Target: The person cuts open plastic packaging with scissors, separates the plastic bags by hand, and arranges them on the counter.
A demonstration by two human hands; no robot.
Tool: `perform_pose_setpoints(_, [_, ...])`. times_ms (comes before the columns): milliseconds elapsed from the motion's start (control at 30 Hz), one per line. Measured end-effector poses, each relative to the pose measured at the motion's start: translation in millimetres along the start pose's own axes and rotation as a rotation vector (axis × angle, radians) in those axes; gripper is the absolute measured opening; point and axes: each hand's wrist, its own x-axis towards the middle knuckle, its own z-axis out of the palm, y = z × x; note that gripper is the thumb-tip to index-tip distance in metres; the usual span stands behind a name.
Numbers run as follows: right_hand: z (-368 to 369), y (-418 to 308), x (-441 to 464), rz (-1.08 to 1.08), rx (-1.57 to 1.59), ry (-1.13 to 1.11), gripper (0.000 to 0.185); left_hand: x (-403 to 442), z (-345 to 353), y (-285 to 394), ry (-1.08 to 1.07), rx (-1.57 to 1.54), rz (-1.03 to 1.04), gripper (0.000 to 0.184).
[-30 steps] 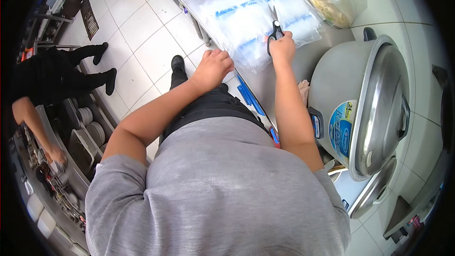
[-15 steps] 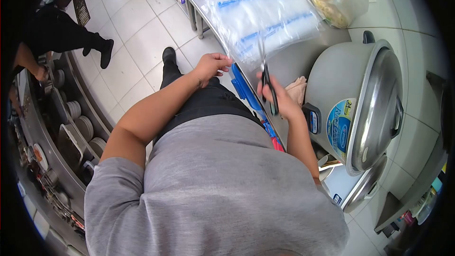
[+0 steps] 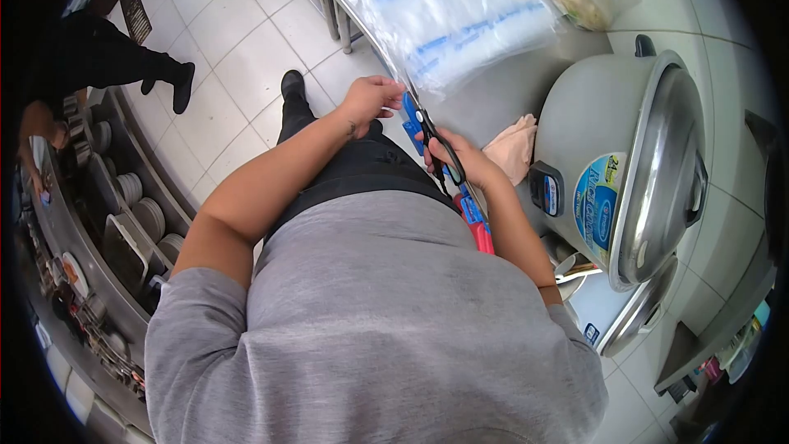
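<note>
With scissors [image 3: 426, 126] shifted toward nine o'clock since the earlier frame, clamped in right hand [image 3: 466, 158] at edge of counter [image 3: 485, 111], guard against nicking left hand [image 3: 371, 104], close at ten o'clock, hold impossible to tell, through loosened grip.

The left arm [image 3: 275, 173] bends sharply at the elbow, its forearm slanting forward and inward across the body's front. The left hand [image 3: 371, 100] has its fingers bent, tips pointing toward the right side. The right arm [image 3: 516, 220] bends too, its forearm angled inward. The right hand [image 3: 460, 158] curls in a grip, just behind and near the left.
</note>
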Motion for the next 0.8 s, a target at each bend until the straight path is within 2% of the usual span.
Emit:
perform_pose_setpoints(500, [-4,-8,7,0.017,-0.037,0.045,0.033,-2,1,4,0.009,-0.025,0.005,0.014])
perform_pose_setpoints(800, [-3,-20,18,0.005,0.03,-0.01,0.037,-7,0,3,-0.037,-0.015,0.029,0.016])
